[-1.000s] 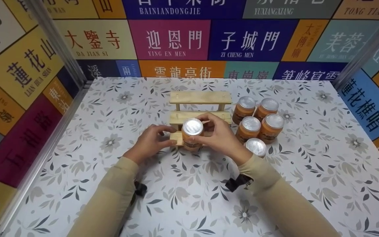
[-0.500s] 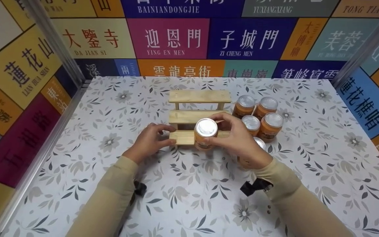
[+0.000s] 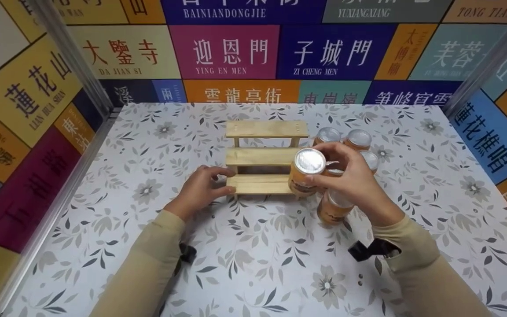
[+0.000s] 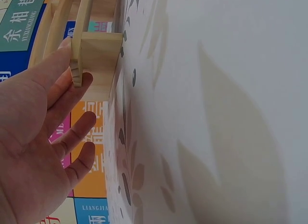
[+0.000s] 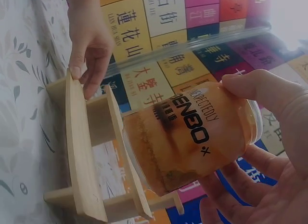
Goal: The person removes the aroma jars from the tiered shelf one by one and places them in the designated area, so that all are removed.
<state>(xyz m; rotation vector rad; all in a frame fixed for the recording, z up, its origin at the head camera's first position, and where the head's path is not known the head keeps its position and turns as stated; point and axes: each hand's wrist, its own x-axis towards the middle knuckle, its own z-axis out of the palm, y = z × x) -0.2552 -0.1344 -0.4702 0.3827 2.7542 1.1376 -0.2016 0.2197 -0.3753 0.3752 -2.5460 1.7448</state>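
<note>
A small three-step wooden rack (image 3: 260, 182) stands on the patterned table. My left hand (image 3: 200, 189) pinches the left end of its lowest step; in the left wrist view the thumb and forefinger (image 4: 77, 91) are on either side of the board, the other fingers loosely spread. With thumb and fingers, my right hand (image 3: 354, 180) grips a jar (image 5: 192, 137) of orange contents, foil lid up and dark lettering on its side. In the head view this jar overlaps the right end of the lowest step. No jar stands on the steps.
Several like jars with silver lids, among them a rear jar (image 3: 359, 137) and a front jar (image 3: 335, 210), stand right of the rack, partly hidden by my right hand. Panels with large lettering (image 3: 231, 50) wall the table's back and sides.
My right hand has carried the jar rightward along the lowest step, from near its left part to its right end. The left hand keeps its pinch on the rack.
</note>
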